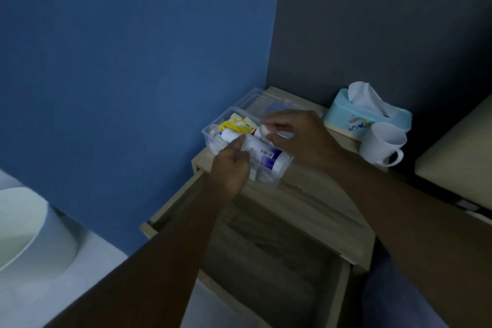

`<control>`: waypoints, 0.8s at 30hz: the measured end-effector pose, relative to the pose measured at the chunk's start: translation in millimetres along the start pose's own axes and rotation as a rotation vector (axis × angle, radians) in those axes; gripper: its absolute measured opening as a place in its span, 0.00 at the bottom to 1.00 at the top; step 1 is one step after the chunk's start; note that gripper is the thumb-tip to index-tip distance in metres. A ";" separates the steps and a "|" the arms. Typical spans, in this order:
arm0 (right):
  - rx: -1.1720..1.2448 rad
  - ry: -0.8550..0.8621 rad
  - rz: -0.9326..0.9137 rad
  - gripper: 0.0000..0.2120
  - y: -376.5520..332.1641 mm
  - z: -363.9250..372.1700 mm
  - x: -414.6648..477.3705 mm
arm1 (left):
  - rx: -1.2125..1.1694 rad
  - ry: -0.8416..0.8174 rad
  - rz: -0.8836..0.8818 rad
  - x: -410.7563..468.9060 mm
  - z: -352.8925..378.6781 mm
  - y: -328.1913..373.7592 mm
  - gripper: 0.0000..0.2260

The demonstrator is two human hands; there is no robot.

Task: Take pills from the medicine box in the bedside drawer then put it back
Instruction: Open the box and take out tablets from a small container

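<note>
A clear plastic medicine box (210, 138) stands on the bedside table top with its lid (255, 97) swung back. Inside lie a yellow packet (237, 124) and a white bottle with a blue label (263, 156) on its side. My left hand (230, 168) rests on the box's near side, fingertips pinched at the white bottle. My right hand (298, 136) reaches over the box and pinches a small white round object (266, 129), seemingly a cap or small container. The drawer (266, 261) below is pulled out, and no contents show in it.
A light blue tissue box (354, 117) and a white mug (383, 145) stand on the table to the right of the medicine box. A blue wall is on the left, a dark wall behind. A white round bin (26, 229) sits at lower left. A bed edge (458, 162) lies right.
</note>
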State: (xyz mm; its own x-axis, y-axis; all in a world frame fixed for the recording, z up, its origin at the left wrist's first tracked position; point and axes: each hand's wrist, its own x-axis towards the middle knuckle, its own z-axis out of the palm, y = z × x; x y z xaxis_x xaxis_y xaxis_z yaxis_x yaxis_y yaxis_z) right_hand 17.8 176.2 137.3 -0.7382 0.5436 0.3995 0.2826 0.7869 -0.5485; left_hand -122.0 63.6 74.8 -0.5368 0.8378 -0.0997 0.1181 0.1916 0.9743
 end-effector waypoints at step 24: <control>-0.050 0.091 0.016 0.11 -21.6 -70.7 -86.2 | -0.786 -0.315 -0.229 -77.3 77.8 58.3 0.15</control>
State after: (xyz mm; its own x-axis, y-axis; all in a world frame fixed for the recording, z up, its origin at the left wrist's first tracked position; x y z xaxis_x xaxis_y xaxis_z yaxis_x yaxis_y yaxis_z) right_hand 118.6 133.0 166.6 -0.6752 0.5788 0.4572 0.3260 0.7902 -0.5190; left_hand -8.6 49.8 123.6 -0.2079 0.9462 -0.2480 -0.6361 0.0618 0.7691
